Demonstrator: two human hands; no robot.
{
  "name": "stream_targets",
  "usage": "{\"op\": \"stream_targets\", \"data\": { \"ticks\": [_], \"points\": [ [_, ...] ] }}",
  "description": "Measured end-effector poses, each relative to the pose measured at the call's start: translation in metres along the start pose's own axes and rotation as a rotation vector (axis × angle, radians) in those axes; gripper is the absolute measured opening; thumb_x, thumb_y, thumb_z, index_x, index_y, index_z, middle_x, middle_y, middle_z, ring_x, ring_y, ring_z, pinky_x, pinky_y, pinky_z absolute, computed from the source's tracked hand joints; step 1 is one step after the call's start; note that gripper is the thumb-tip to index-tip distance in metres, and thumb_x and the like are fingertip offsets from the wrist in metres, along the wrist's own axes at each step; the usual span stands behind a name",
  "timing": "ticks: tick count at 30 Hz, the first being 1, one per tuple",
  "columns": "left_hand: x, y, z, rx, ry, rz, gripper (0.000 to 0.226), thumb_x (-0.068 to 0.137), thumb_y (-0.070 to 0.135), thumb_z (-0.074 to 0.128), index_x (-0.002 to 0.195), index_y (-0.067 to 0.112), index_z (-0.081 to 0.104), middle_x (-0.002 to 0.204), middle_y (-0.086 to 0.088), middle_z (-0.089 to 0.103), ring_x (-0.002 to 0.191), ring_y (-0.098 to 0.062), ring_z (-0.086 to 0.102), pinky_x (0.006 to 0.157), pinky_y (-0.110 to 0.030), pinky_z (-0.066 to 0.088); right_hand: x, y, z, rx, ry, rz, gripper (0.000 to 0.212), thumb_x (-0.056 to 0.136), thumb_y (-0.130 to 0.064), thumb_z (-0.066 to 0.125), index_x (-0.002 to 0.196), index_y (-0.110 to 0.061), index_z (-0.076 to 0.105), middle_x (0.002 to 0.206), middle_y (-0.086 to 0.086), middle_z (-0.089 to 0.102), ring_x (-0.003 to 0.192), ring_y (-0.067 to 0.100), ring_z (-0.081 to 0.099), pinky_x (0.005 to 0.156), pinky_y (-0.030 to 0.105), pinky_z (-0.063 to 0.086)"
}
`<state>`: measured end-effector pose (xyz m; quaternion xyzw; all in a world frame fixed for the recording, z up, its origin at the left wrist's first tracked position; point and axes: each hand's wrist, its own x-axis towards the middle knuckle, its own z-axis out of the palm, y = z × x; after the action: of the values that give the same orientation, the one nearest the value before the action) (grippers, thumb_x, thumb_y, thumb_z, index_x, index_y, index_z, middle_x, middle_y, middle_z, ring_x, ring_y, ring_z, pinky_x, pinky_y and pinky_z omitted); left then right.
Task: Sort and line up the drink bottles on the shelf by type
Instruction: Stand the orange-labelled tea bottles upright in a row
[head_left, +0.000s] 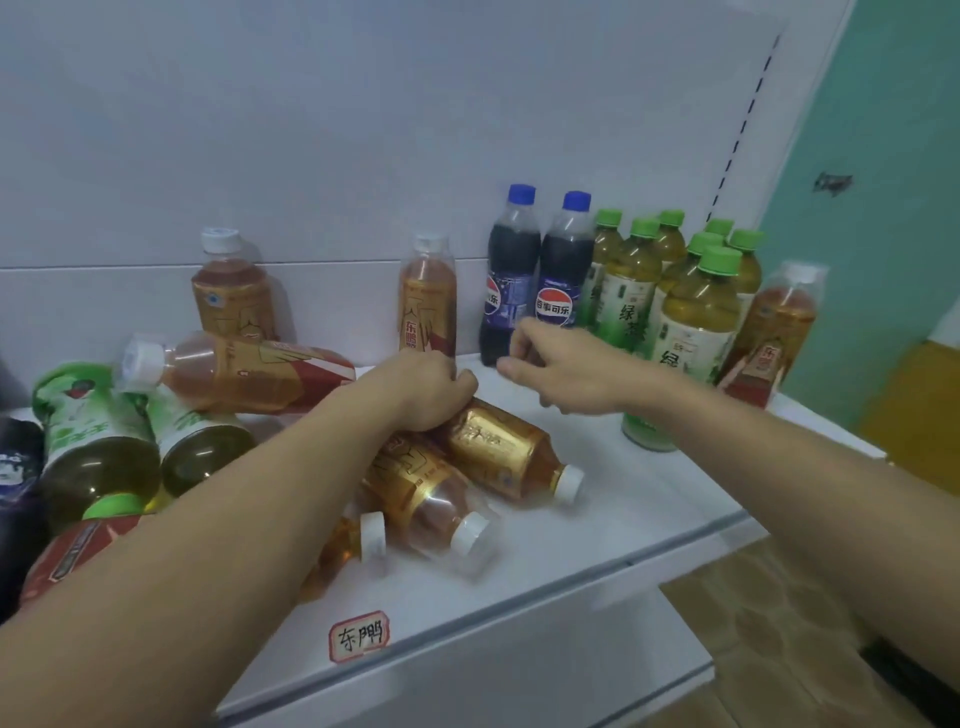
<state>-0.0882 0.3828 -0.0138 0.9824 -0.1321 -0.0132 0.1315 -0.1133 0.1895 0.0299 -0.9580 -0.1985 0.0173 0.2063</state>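
A toppled gold-label bottle (498, 449) on the shelf (613, 525) is gripped by the left hand (428, 389); the right hand (563, 371) hovers loosely curled, holding nothing; neighbouring loose bottles could be nudged off the edge.

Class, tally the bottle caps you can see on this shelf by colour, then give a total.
White caps: 7
Green caps: 8
Blue caps: 2
Total: 17 visible caps; a few lying bottles hide theirs.
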Motion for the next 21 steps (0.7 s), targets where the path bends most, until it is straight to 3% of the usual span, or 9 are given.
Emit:
{"op": "stream_targets", "data": {
  "ticks": [4, 8, 10, 14, 17, 21],
  "points": [
    [0.001, 0.008, -0.002, 0.057, 0.034, -0.087, 0.044, 0.104, 0.046, 0.029, 0.099, 0.018, 0.062, 0.101, -0.012, 0.064, 0.089, -0.023, 0.059, 0.081, -0.036, 0.045, -0.041, 0.022, 0.008, 0.145, -0.186, 0.099, 0.039, 0.096, -0.059, 0.051, 0.114, -0.026, 0.042, 0.108, 0.002, 0.068, 0.080, 0.022, 0.073, 0.068, 0.041, 0.062],
    [-0.001, 0.012, -0.003, 0.040, 0.041, -0.103, 0.040, 0.105, 0.046, 0.029, 0.101, 0.020, 0.059, 0.109, -0.013, 0.064, 0.095, -0.027, 0.058, 0.083, -0.036, 0.043, -0.062, 0.044, 0.020, 0.305, -0.293, 0.112, 0.041, 0.092, -0.044, 0.068, 0.113, -0.030, 0.036, 0.095, 0.007, 0.074, 0.064, 0.019, 0.068, 0.061, 0.037, 0.057],
    [-0.004, 0.012, -0.005, 0.003, 0.023, -0.106, 0.044, 0.106, 0.048, 0.027, 0.109, 0.019, 0.060, 0.117, -0.013, 0.064, 0.100, -0.028, 0.057, 0.086, -0.036, 0.040, -0.065, 0.051, 0.020, 0.327, -0.212, 0.064, 0.033, 0.095, -0.041, 0.064, 0.112, -0.030, 0.038, 0.089, 0.005, 0.070, 0.062, 0.016, 0.059, 0.058, 0.034, 0.052],
    [-0.016, 0.016, -0.020, -0.089, -0.007, -0.085, 0.046, 0.107, 0.048, 0.028, 0.125, 0.018, 0.059, 0.119, -0.005, 0.059, 0.106, -0.022, 0.052, 0.095, -0.034, 0.038, -0.054, 0.043, -0.009, 0.235, 0.103, -0.032, 0.023, 0.099, -0.041, 0.057, 0.110, -0.024, 0.045, 0.083, 0.001, 0.056, 0.071, 0.016, 0.053, 0.064, 0.042, 0.048],
    [-0.028, 0.012, -0.031, 0.027, 0.018, -0.053, 0.035, 0.106, 0.042, 0.037, 0.119, 0.018, 0.060, 0.120, -0.005, 0.063, 0.104, -0.024, 0.054, 0.091, -0.034, 0.041, -0.033, 0.024, -0.037, 0.133, 0.212, -0.081, 0.021, 0.102, -0.040, 0.053, 0.114, -0.024, 0.046, 0.084, -0.005, 0.057, 0.074, 0.009, 0.059, 0.054, 0.020, 0.039],
    [-0.052, -0.002, -0.036, 0.158, 0.035, -0.092, 0.037, 0.104, 0.038, 0.043, 0.134, 0.020, 0.055, 0.129, -0.002, 0.061, 0.117, -0.026, 0.057, 0.098, -0.035, 0.044, 0.003, 0.002, -0.052, 0.013, 0.306, -0.134, 0.016, 0.103, -0.035, 0.053, 0.115, -0.024, 0.049, 0.089, -0.008, 0.060, 0.072, 0.003, 0.057, 0.054, 0.019, 0.038]
  ]
}}
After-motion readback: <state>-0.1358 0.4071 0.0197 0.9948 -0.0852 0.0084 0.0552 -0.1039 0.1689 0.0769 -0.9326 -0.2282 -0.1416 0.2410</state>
